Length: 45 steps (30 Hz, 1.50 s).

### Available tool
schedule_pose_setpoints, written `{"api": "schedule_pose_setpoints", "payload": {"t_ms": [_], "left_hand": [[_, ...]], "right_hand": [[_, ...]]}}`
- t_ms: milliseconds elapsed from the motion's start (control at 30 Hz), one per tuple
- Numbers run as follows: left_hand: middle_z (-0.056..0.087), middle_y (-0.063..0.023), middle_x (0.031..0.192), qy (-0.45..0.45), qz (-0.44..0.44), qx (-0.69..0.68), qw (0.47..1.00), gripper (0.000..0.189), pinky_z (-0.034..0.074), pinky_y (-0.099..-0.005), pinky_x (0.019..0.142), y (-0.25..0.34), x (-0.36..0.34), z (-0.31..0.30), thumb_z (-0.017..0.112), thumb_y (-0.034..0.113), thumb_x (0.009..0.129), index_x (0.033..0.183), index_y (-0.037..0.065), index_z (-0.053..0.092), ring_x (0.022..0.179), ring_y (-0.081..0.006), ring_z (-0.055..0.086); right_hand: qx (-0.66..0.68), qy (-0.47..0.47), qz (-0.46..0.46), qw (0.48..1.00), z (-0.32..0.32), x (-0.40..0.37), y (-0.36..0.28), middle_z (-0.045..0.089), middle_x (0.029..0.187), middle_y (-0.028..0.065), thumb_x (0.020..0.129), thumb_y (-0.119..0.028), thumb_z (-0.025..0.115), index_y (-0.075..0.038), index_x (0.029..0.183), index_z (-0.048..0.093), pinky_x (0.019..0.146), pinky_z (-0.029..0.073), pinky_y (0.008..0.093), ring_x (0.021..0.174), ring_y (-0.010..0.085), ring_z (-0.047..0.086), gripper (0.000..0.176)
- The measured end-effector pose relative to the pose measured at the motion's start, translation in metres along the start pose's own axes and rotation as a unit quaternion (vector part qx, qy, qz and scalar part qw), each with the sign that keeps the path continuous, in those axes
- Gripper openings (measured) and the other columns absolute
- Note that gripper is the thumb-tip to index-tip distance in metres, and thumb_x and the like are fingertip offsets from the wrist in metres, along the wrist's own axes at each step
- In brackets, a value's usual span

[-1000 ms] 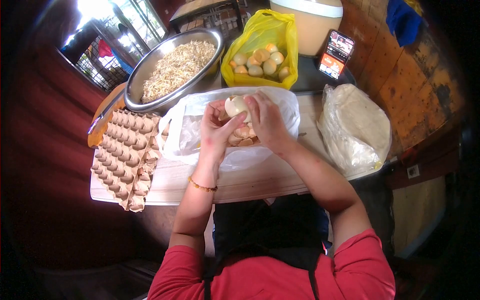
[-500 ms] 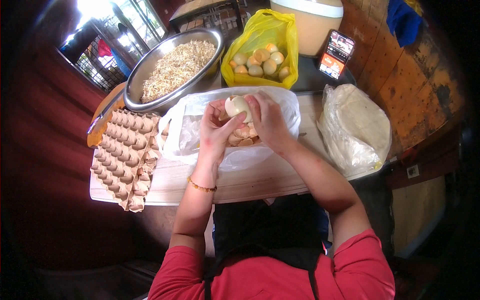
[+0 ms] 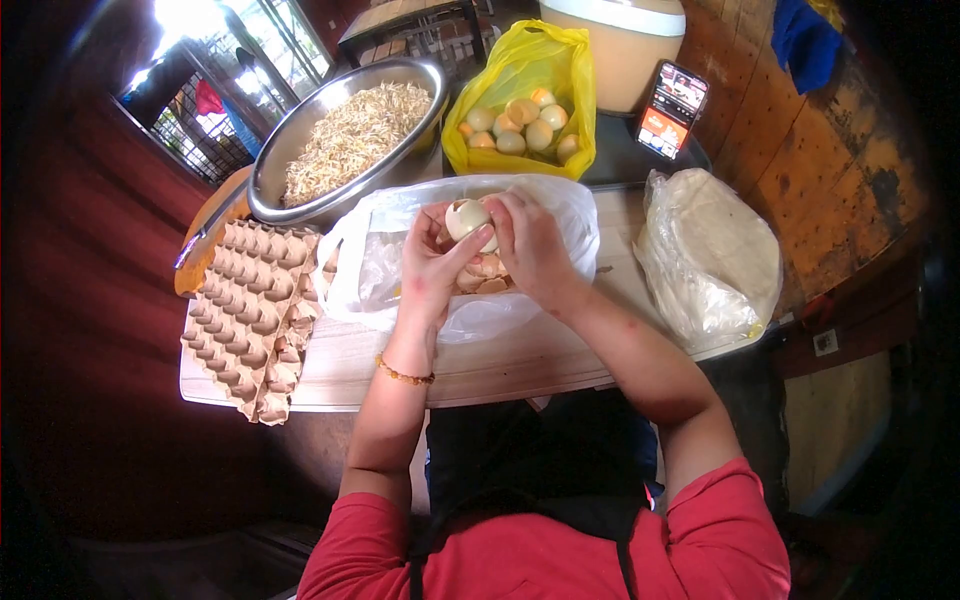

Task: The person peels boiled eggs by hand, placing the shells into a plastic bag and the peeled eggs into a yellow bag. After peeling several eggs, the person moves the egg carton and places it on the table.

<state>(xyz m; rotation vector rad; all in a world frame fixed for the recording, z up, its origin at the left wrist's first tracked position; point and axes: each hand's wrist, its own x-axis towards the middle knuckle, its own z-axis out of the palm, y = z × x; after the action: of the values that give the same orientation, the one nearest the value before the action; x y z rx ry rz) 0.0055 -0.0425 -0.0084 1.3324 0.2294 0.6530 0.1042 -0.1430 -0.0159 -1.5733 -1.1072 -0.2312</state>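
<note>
Both hands hold one boiled egg [image 3: 468,217], mostly bare white with a bit of brown shell left on it. My left hand [image 3: 430,262] cups it from the left, thumb on its lower side. My right hand [image 3: 532,245] grips it from the right, fingers curled over the top. The egg hangs over a white plastic bag [image 3: 375,255] with brown shell pieces [image 3: 484,274] lying in it. Beyond that, a yellow bag [image 3: 520,70] holds several peeled eggs [image 3: 520,125].
A steel bowl [image 3: 290,150] of bean sprouts stands at the back left. Empty cardboard egg trays [image 3: 250,315] lie on the left of the wooden board [image 3: 500,365]. A bagged stack of round wrappers [image 3: 710,250] sits right, a lit phone [image 3: 672,108] and a cream pot [image 3: 625,45] behind.
The egg has shifted slightly left and turned between the fingers, and my right fingers have curled further over its top. Everything else on the table stays put.
</note>
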Motion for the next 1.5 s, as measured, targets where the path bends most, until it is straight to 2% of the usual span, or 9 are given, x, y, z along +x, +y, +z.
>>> {"api": "schedule_pose_setpoints", "payload": {"t_ms": [800,967,1000,1067,1100,1167,1267,1400,1500], "left_hand": [[0.063,-0.0052,0.101,0.009,-0.010,0.009,1.000,0.039,0.048,-0.0177,0.063,0.007,0.000,-0.002,0.073,0.004,0.080,0.114,0.000,0.053,0.084,-0.0085,0.062],[0.064,-0.0085,0.101,0.040,0.006,0.020,0.999,0.034,0.051,-0.0194,0.065,0.009,0.003,-0.010,0.064,0.006,0.087,0.117,-0.001,0.051,0.085,-0.0129,0.064],[0.065,-0.0085,0.103,0.040,-0.003,-0.028,0.999,0.034,0.051,-0.0194,0.066,0.010,0.003,-0.013,0.064,0.005,0.087,0.118,0.000,0.051,0.085,-0.0127,0.064],[0.065,-0.0085,0.106,0.038,-0.012,-0.076,0.996,0.035,0.051,-0.0194,0.066,0.013,0.004,-0.016,0.064,0.005,0.086,0.118,0.000,0.051,0.086,-0.0126,0.065],[0.064,-0.0101,0.108,0.026,-0.019,-0.098,0.995,0.035,0.054,-0.0229,0.071,0.015,0.003,-0.016,0.062,0.003,0.087,0.119,0.000,0.049,0.089,-0.0150,0.065],[0.062,-0.0131,0.112,0.001,-0.035,-0.143,0.989,0.034,0.058,-0.0300,0.079,0.018,0.003,-0.015,0.057,0.001,0.089,0.121,-0.002,0.047,0.095,-0.0200,0.065],[0.059,-0.0145,0.115,-0.010,-0.043,-0.170,0.984,0.036,0.058,-0.0335,0.083,0.013,0.002,-0.012,0.054,-0.002,0.089,0.124,-0.002,0.044,0.099,-0.0217,0.064],[0.059,-0.0145,0.116,-0.027,-0.039,-0.152,0.987,0.037,0.058,-0.0326,0.083,0.008,0.002,-0.009,0.055,-0.002,0.090,0.125,-0.002,0.043,0.101,-0.0210,0.063],[0.060,-0.0139,0.115,-0.041,-0.048,-0.151,0.986,0.038,0.057,-0.0308,0.082,0.006,-0.001,-0.004,0.058,-0.002,0.089,0.125,-0.001,0.043,0.101,-0.0195,0.062]], "right_hand": [[-0.005,0.019,0.017,1.000,-0.001,0.002,0.000,0.059,0.091,0.0224,0.095,-0.013,0.046,0.004,0.093,0.060,0.076,0.046,0.0452,0.085,0.0410,0.057,0.023],[0.011,0.040,0.035,0.999,-0.011,0.007,0.004,0.060,0.091,0.0215,0.094,-0.012,0.048,0.004,0.093,0.061,0.077,0.046,0.0432,0.086,0.0400,0.058,0.020],[0.012,0.039,0.035,0.999,-0.011,0.008,0.008,0.060,0.091,0.0215,0.094,-0.012,0.048,0.004,0.093,0.061,0.077,0.046,0.0432,0.086,0.0400,0.058,0.020],[0.019,0.053,0.032,0.998,-0.010,0.009,0.014,0.059,0.087,0.0166,0.094,-0.013,0.052,0.002,0.095,0.062,0.073,0.045,0.0365,0.081,0.0325,0.058,0.018],[0.019,0.053,0.032,0.998,-0.011,0.009,0.013,0.059,0.087,0.0166,0.094,-0.013,0.052,0.002,0.095,0.062,0.073,0.045,0.0365,0.081,0.0325,0.058,0.018],[-0.009,-0.009,0.011,1.000,-0.012,0.008,0.008,0.060,0.093,0.0201,0.093,-0.019,0.053,0.003,0.099,0.063,0.080,0.046,0.0430,0.089,0.0391,0.058,0.025],[-0.032,0.018,-0.055,0.998,-0.008,0.008,0.007,0.060,0.096,0.0208,0.093,-0.023,0.054,0.003,0.101,0.063,0.082,0.046,0.0437,0.090,0.0399,0.058,0.029],[-0.024,0.017,-0.058,0.998,-0.007,0.005,-0.004,0.059,0.100,0.0219,0.094,-0.025,0.053,0.002,0.105,0.061,0.081,0.047,0.0443,0.090,0.0405,0.059,0.031],[0.009,0.007,-0.001,1.000,-0.002,0.001,-0.004,0.060,0.099,0.0219,0.094,-0.026,0.053,0.002,0.110,0.058,0.079,0.048,0.0442,0.090,0.0398,0.059,0.032]]}}
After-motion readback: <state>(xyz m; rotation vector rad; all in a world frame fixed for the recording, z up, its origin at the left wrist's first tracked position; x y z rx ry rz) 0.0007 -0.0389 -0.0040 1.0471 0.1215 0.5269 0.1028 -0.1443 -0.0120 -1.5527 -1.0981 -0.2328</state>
